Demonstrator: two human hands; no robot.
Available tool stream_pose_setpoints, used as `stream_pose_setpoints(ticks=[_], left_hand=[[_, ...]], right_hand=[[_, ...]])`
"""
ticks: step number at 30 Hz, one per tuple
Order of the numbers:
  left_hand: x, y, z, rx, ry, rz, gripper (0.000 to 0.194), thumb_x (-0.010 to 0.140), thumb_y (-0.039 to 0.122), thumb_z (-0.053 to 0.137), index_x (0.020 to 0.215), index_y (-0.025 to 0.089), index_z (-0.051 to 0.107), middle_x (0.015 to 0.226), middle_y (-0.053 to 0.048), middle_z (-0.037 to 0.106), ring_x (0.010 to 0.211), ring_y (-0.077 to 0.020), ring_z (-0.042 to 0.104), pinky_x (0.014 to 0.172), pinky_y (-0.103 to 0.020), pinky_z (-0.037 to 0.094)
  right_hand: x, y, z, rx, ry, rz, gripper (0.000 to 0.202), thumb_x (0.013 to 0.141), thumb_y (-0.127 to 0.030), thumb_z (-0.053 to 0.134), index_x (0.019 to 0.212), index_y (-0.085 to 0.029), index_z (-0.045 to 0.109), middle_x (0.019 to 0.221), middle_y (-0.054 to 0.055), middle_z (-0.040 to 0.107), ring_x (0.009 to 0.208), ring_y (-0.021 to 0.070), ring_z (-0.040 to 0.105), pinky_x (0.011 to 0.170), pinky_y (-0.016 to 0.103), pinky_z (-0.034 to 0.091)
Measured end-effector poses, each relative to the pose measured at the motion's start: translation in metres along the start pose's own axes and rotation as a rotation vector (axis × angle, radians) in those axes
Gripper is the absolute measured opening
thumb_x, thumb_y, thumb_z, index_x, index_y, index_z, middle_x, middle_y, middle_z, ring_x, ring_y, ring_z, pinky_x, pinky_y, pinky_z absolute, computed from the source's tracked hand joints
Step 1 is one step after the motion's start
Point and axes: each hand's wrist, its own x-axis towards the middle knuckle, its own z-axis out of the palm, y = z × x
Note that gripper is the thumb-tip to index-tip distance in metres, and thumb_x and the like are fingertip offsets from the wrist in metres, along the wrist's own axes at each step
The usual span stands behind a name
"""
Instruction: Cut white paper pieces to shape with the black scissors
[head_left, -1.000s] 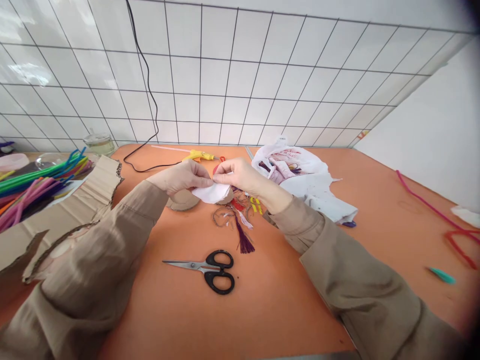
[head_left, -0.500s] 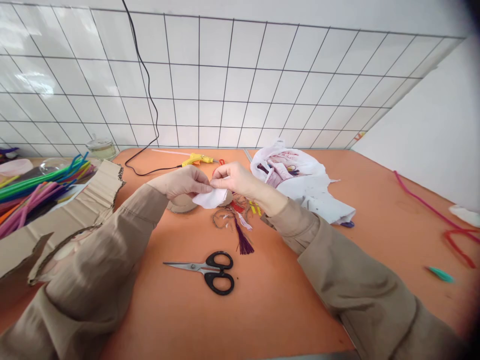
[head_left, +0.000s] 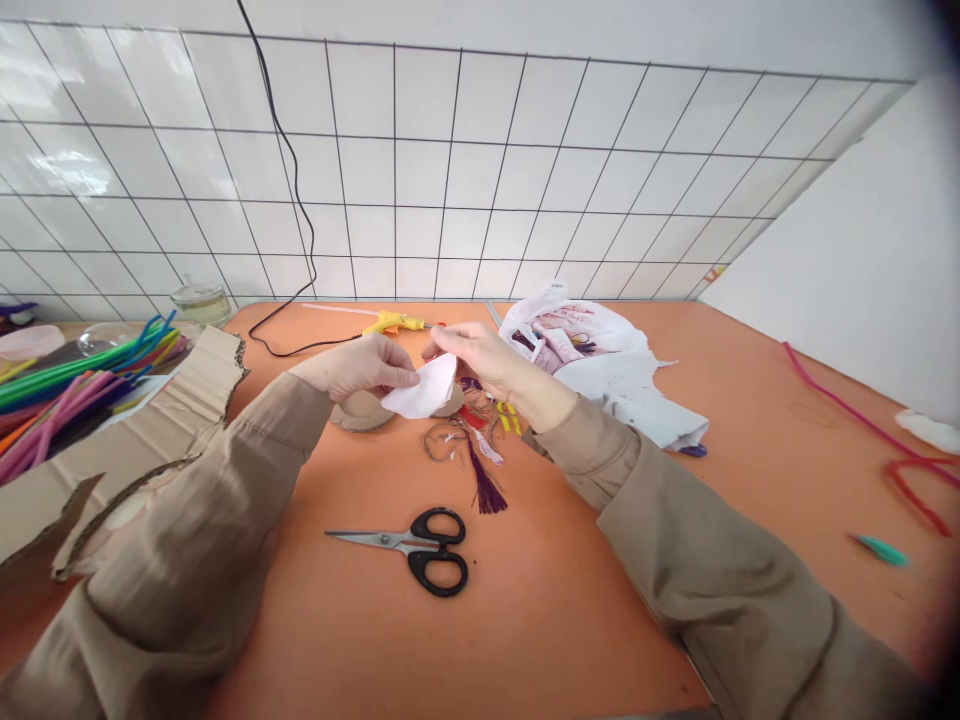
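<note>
My left hand (head_left: 367, 364) pinches a small rounded white piece (head_left: 421, 390), cloth or paper, between thumb and fingers. My right hand (head_left: 480, 358) is closed at the upper right edge of the same piece; its thumb tip is partly hidden. Both hands are raised over the orange table. Behind and below them show a cut cardboard ring (head_left: 361, 414) and a smaller cardboard piece (head_left: 450, 404), partly covered. A dark purple tassel (head_left: 489, 485) lies just below, among thread scraps. Nearer to me rest black-handled scissors (head_left: 435, 550), blades pointing left.
A yellow glue gun (head_left: 394, 322) with a black cord lies at the back. Right of my hands is a white plastic bag (head_left: 592, 350) with fabric. Corrugated cardboard (head_left: 187, 400) and coloured pipe cleaners (head_left: 82, 375) fill the left. A red pipe cleaner (head_left: 915, 490) lies far right.
The white piece has turned and opened out, its right side now rising to my right fingers. My right fingertips have shifted slightly from the left ones.
</note>
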Motion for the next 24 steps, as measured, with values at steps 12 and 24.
stream_pose_setpoints(ticks=[12, 24], left_hand=[[0.002, -0.003, -0.002, -0.056, 0.000, 0.004, 0.020, 0.068, 0.024, 0.077, 0.056, 0.014, 0.065, 0.052, 0.002, 0.056, 0.050, -0.0080, 0.051, 0.050, -0.020, 0.041], [0.004, 0.001, 0.009, -0.120, 0.206, 0.003, 0.013, 0.071, 0.011, 0.072, 0.059, 0.011, 0.067, 0.051, 0.000, 0.060, 0.047, -0.0087, 0.054, 0.047, -0.020, 0.042]], right_hand=[[-0.004, -0.007, 0.002, -0.082, 0.001, -0.030, 0.016, 0.061, -0.019, 0.077, 0.062, -0.014, 0.061, 0.055, -0.002, 0.057, 0.050, 0.0084, 0.050, 0.048, 0.021, 0.037], [-0.006, -0.008, 0.002, -0.144, -0.038, -0.064, 0.018, 0.060, -0.023, 0.078, 0.068, -0.015, 0.063, 0.055, -0.002, 0.056, 0.052, 0.0095, 0.050, 0.048, 0.021, 0.037]])
